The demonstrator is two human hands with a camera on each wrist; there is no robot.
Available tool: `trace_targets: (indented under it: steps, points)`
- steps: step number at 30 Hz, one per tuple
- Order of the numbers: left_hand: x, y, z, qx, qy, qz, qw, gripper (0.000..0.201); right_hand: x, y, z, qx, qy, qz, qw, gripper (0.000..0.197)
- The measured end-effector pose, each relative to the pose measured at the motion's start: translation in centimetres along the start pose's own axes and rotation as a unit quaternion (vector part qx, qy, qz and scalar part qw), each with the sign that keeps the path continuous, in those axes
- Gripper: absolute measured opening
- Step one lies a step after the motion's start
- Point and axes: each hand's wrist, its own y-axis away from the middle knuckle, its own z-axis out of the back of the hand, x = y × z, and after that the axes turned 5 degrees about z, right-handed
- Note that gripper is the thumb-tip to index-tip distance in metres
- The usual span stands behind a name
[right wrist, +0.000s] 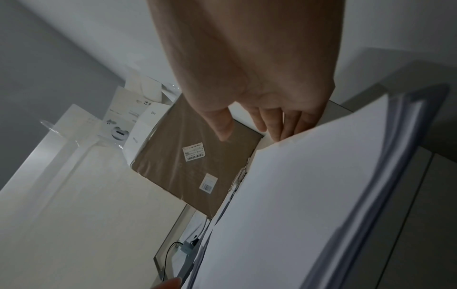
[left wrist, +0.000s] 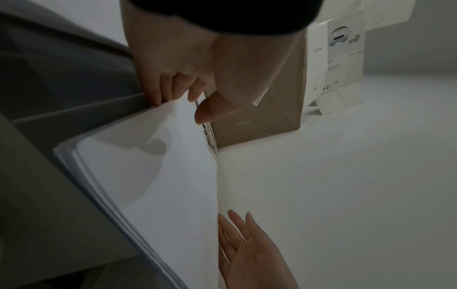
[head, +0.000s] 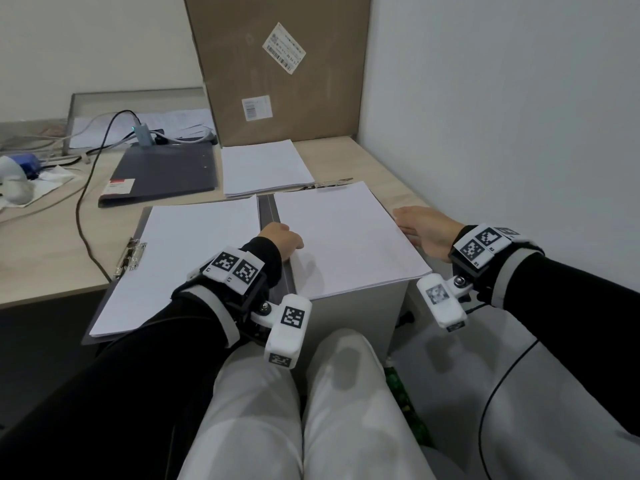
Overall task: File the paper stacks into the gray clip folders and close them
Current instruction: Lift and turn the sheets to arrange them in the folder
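Here the open gray clip folder (head: 267,211) lies flat on the bench (head: 52,251) in front of me, and I place everything else from it. One paper stack (head: 187,258) rests on its left half, with a metal clip (head: 131,256) at that half's outer left edge. A second paper stack (head: 341,233) rests on its right half, its near edge reaching past the front of the bench.

My left hand (head: 282,239) sits at the folder's spine, on the inner edge of the right-hand stack. In the left wrist view its fingers (left wrist: 170,86) are curled down onto that edge and the thumb hovers just above the sheet, so the edge is pinched loosely between them. My right hand (head: 424,230) lies at the outer right edge of the same stack. Its fingers (right wrist: 284,125) are nearly straight, tips touching the paper's edge, gripping nothing.

Just behind the open folder lies a third paper stack (head: 265,166), loose on the bench. Behind and to the left of the folder is a closed gray clip folder (head: 168,174) with a red label near its front corner. A black cable (head: 86,188) runs past it. Further behind, a large cardboard box (head: 277,67) stands upright against the wall.
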Motion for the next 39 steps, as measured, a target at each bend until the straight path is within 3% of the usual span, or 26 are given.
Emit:
trace_targets:
  steps: [2, 3, 4, 5, 7, 11, 15, 18, 26, 33, 39]
  points:
    - [-0.2, 0.1, -0.2, -0.004, -0.016, -0.009, 1.000, 0.035, 0.0, 0.1, 0.0, -0.002, 0.014, -0.001, 1.000, 0.011]
    - [-0.2, 0.0, -0.3, 0.005, -0.020, 0.004, 1.000, 0.025, 0.0, 0.1, 0.0, -0.007, 0.027, 0.003, 1.000, 0.011]
    - [-0.3, 0.4, -0.2, 0.012, -0.017, 0.004, 1.000, 0.010, 0.1, 0.3, 0.1, -0.015, 0.056, -0.001, 0.998, 0.029]
    - [-0.2, 0.4, -0.2, 0.013, -0.022, 0.001, 1.000, 0.024, 0.1, 0.4, 0.4, -0.015, 0.090, -0.005, 0.996, 0.045]
    - [-0.3, 0.9, -0.3, 0.011, -0.043, -0.002, 0.999, 0.053, 0.1, 1.2, 0.8, -0.024, 0.193, 0.012, 0.981, 0.049]
    - [-1.0, 1.8, -0.7, 0.003, -0.088, -0.014, 0.996, 0.057, -1.2, 3.2, 1.9, -0.022, 0.254, 0.048, 0.966, 0.043]
    - [-1.5, 2.3, -1.3, 0.007, -0.122, -0.009, 0.992, 0.057, -2.2, 5.1, 2.5, 0.062, 0.313, 0.040, 0.947, 0.080]
    - [-1.6, 2.4, -1.4, 0.003, -0.159, -0.013, 0.987, 0.050, -2.2, 5.7, 2.8, 0.084, 0.316, 0.033, 0.944, 0.083]
    - [-1.5, 2.4, -1.3, -0.018, -0.199, -0.043, 0.979, 0.043, -2.1, 5.8, 2.4, 0.050, 0.343, 0.060, 0.936, 0.077]
    - [-2.0, 1.7, -1.0, -0.032, -0.159, -0.048, 0.986, 0.044, -1.1, 6.2, 2.5, 0.095, 0.319, 0.027, 0.943, 0.080]
    - [-5.1, -0.9, 0.3, -0.034, -0.127, -0.112, 0.985, 0.048, 1.9, 2.3, 0.6, 0.049, 0.376, 0.068, 0.923, 0.068]
